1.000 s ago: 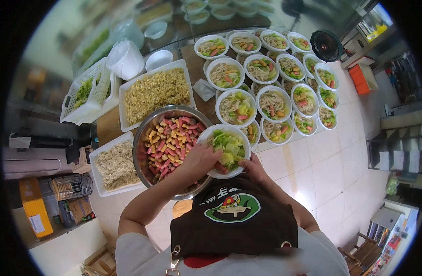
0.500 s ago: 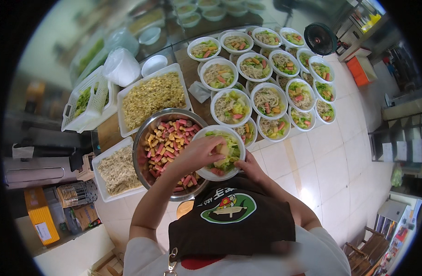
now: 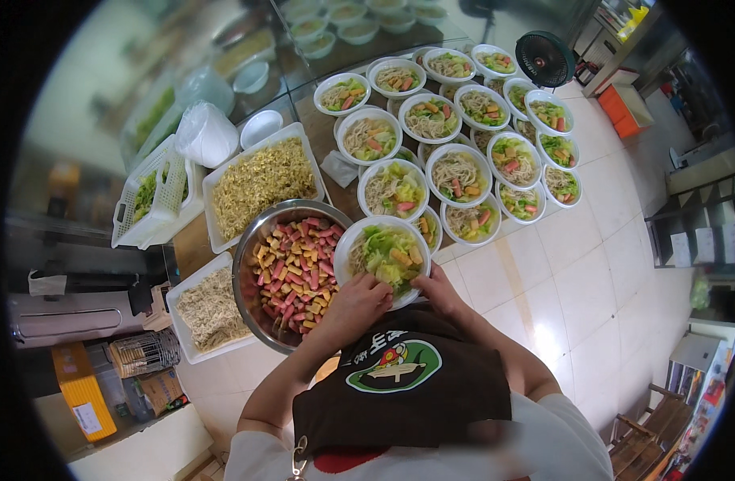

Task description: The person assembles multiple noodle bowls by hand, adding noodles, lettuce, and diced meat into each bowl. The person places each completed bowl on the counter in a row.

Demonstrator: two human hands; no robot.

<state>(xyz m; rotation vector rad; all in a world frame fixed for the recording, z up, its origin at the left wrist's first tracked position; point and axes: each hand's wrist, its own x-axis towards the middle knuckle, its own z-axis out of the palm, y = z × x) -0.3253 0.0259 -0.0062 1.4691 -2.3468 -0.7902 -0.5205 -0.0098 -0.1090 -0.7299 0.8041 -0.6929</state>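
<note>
A round white plastic bowl [image 3: 342, 250] of lettuce [image 3: 381, 250], pale noodles and a few yellow pieces is close in front of my apron. My left hand [image 3: 362, 303] has its fingers curled at the bowl's near left rim. On the near right side, my right hand [image 3: 441, 290] grips the same rim, thumb toward the food. Left of the bowl is a large steel basin [image 3: 247, 307] heaped with cut pink sausage and yellow pieces [image 3: 297, 264]. My left forearm passes in front of the basin's near right edge.
Filled bowls [image 3: 462, 174] stand stacked across the table's right side. To the left are a tray of yellowish chopped food [image 3: 263, 183], a tray of pale noodles [image 3: 211, 309] and a white basket of greens [image 3: 152, 192]. A black fan [image 3: 545, 59] stands behind.
My left hand has drawn back from over the food to the bowl's near rim. Yellow pieces now show on the lettuce. My right hand stays on the bowl.
</note>
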